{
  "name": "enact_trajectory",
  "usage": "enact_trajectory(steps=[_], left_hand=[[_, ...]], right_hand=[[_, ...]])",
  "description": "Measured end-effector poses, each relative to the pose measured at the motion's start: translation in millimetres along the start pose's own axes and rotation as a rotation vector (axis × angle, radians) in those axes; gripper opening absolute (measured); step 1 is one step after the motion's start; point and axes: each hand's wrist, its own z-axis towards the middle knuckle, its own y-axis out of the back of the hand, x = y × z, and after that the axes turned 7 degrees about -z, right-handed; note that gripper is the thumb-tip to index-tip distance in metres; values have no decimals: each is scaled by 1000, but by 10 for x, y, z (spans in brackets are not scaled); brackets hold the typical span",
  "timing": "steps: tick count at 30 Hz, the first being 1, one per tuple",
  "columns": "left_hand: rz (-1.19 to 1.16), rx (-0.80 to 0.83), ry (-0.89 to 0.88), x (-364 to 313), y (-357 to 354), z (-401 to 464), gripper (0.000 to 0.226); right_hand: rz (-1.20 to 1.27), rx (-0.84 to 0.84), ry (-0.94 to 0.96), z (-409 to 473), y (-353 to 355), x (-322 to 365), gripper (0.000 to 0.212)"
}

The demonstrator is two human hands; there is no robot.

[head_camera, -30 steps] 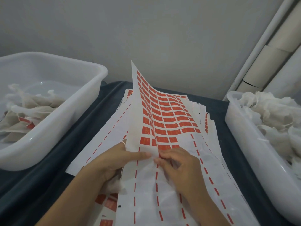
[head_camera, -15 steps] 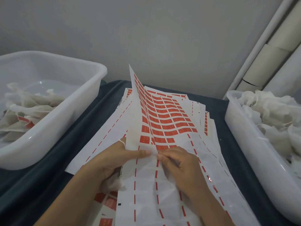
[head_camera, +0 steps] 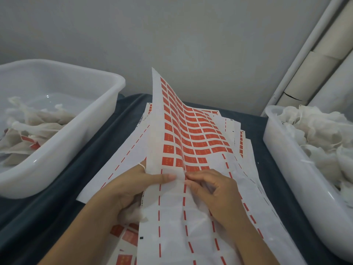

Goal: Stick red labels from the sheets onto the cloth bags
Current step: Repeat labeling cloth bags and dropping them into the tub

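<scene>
Label sheet (head_camera: 177, 222): centre of dark-covered counter (head_camera: 63, 188), atop a spread stack of sheets (head_camera: 122, 153); far end curled upright, red labels (head_camera: 193, 138) filling its upper part, lower rows peeled. Left hand (head_camera: 131, 190): grips the sheet's left edge, thumb on top, a cloth bag (head_camera: 131, 214) tucked beneath its fingers. Right hand (head_camera: 212, 190): fingertips pinching at a label in the nearest red row. Left tub (head_camera: 107, 119), 9 o'clock: labelled bags. Right tub (head_camera: 282, 159), 3 o'clock: heaped bags (head_camera: 321, 134).
</scene>
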Motion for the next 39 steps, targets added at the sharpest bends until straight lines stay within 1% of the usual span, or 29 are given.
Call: enact_trajectory(steps=[3,9,11,13,15,17,19,20,21,22,23,24,25,27,29,31,33,35,36,39], left_hand=[[15,-4,-8,-1,1,-1,72],[41,-12,-18,-3,0,-8,64],[41,-18,18,-24,17,-11,61],[-1,-35,72,-58,51,-25,59],[-38,-83,88,-89,69,-51,58],[-50,-136,73,-130,47,-85,53],[-68,-250,18,-166,20,-82,49],[-30,-361,-40,-170,21,-66,49],[64,-499,-126,-164,33,-38,48],[212,-651,-229,-152,53,-4,44],[342,-778,-349,-137,67,15,37],[407,-854,-463,-134,50,-3,28],[430,-880,-567,-129,21,-29,22],[482,-833,-753,-114,-67,-82,22],[499,-688,-847,-110,-171,-124,26],[386,-492,-828,-106,-275,-158,33],[211,-318,-731,-81,-339,-159,42],[111,-244,-606,-58,-351,-123,49],[89,-227,-573,-49,-348,-105,49],[97,-170,-569,-21,-360,-90,44]], right_hand=[[3,4,-1,4,16,-5,16],[21,-14,-7,12,14,-5,8],[35,-67,-13,9,-6,16,6],[78,-164,-43,1,-24,27,5],[139,-249,-120,0,-8,23,9],[205,-292,-194,8,22,12,13],[299,-313,-247,17,48,4,17],[346,-321,-265,21,56,11,20],[388,-329,-279,26,61,20,23],[430,-336,-292,29,66,34,25],[476,-341,-300,32,77,47,25],[523,-341,-301,39,89,57,25],[559,-337,-292,40,105,64,24],[565,-317,-266,41,116,87,24],[521,-288,-234,24,98,106,24],[483,-256,-205,-6,77,119,22],[448,-223,-166,-33,63,129,20],[398,-202,-151,-36,55,140,21],[348,-198,-147,-30,46,146,24],[125,-139,-88,-46,-1,181,36]])
